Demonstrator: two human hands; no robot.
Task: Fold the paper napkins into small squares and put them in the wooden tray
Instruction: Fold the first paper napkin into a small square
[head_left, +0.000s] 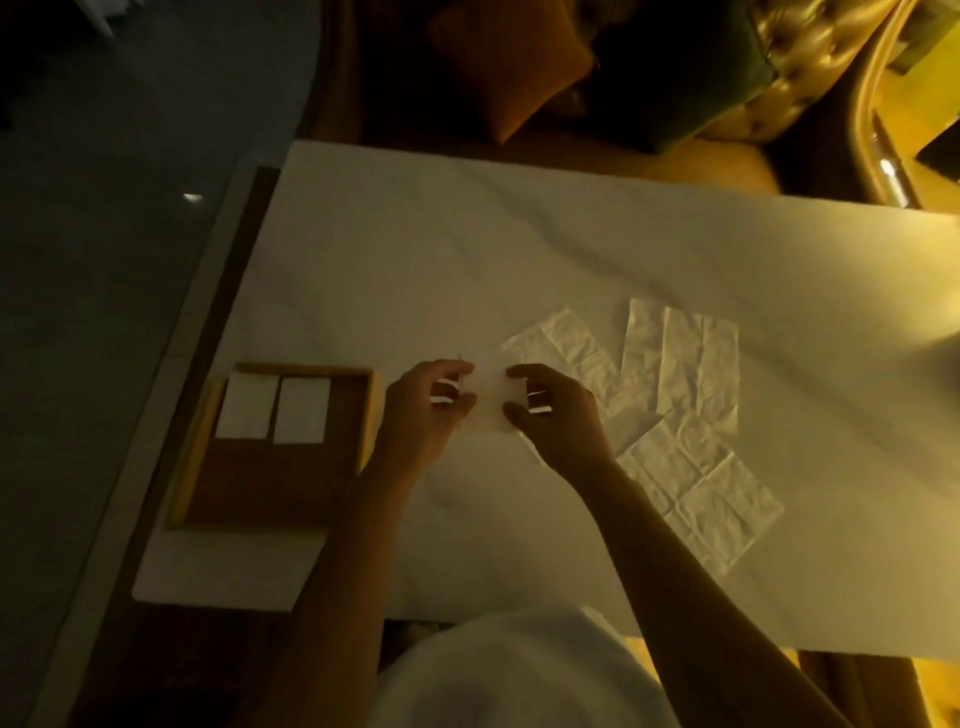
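A folded white napkin lies on the white cloth between my two hands. My left hand pinches its left edge and my right hand pinches its right edge. To the left sits the wooden tray, with two folded napkin squares side by side in its far half: one on the left, the other on the right. Several unfolded, creased napkins are spread to the right of my right hand, with one more nearer to me.
A white cloth covers the table. A dark floor lies to the left. Beyond the far edge are an orange cushion, a green cushion and a tufted golden seat.
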